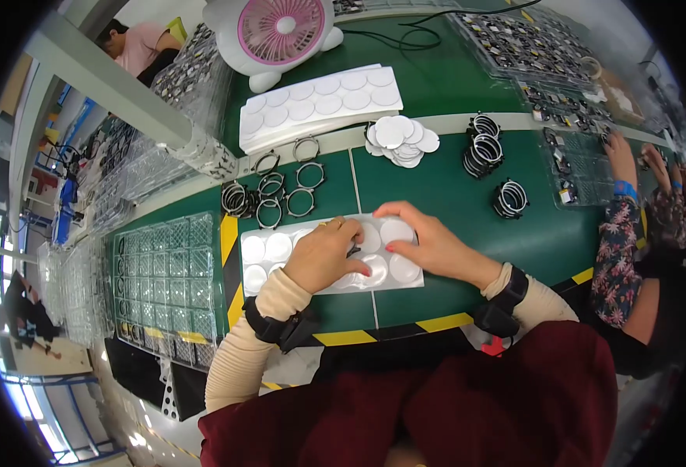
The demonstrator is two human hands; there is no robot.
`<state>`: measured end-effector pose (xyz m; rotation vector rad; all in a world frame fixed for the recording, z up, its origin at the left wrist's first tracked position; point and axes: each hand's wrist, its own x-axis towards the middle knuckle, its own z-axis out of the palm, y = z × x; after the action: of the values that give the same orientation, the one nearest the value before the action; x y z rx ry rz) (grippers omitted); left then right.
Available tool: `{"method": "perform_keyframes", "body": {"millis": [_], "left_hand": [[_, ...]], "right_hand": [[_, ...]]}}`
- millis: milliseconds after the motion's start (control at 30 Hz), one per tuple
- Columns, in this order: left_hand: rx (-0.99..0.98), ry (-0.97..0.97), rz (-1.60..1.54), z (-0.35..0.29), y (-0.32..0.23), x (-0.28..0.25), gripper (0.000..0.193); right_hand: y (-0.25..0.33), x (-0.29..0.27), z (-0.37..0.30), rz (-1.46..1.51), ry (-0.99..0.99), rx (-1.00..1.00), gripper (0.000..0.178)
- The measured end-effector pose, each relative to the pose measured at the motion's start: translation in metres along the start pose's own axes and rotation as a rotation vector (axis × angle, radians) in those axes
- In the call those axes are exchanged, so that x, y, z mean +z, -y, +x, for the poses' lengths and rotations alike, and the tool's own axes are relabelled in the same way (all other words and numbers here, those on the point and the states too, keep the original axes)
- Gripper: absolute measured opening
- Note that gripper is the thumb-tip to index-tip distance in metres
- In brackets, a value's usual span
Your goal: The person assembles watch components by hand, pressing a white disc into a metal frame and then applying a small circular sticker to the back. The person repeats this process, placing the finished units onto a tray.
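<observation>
A white sheet of round stickers (255, 249) lies on the green table in front of me. My left hand (321, 255) is over its middle, fingers curled in a pinch. Between those fingers shows a small dark part of a black ring (353, 251); the hand covers most of it. On the sheet's right end rests my right hand (428, 243), thumb and index finger apart, holding nothing. Beyond the sheet, several black rings (300, 202) lie loose at the left, beside a bunch of stacked ones (236, 200).
Loose white discs (402, 140) are heaped behind, near more sticker sheets (320, 105) and a pink-and-white fan (282, 31). Ring stacks (511, 198) stand to the right. A clear compartment tray (168, 272) is at the left. At the far right, a co-worker's arm (621, 226) reaches over a tray.
</observation>
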<state>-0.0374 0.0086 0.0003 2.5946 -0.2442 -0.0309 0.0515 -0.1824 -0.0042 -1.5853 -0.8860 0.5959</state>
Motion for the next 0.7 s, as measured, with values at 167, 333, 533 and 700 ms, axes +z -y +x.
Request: {"method": "perform_keyframes", "body": {"millis": [167, 333, 533, 700], "left_hand": [[0.001, 0.015, 0.009, 0.001, 0.000, -0.003, 0.044], [0.018, 0.012, 0.056, -0.004, 0.001, -0.005, 0.041], [0.010, -0.121, -0.323, 0.029, -0.009, -0.022, 0.025], [-0.409, -0.041, -1.054, 0.051, -0.015, -0.022, 0.022]], "right_hand": [[-0.002, -0.003, -0.008, -0.159, 0.056, -0.197, 0.027], [-0.001, -0.010, -0.005, -0.401, -0.152, -0.464, 0.022], [0.031, 0.005, 0.028, 0.097, -0.455, -0.244, 0.013], [0.019, 0.007, 0.056, 0.599, -0.532, -0.113, 0.010]]}}
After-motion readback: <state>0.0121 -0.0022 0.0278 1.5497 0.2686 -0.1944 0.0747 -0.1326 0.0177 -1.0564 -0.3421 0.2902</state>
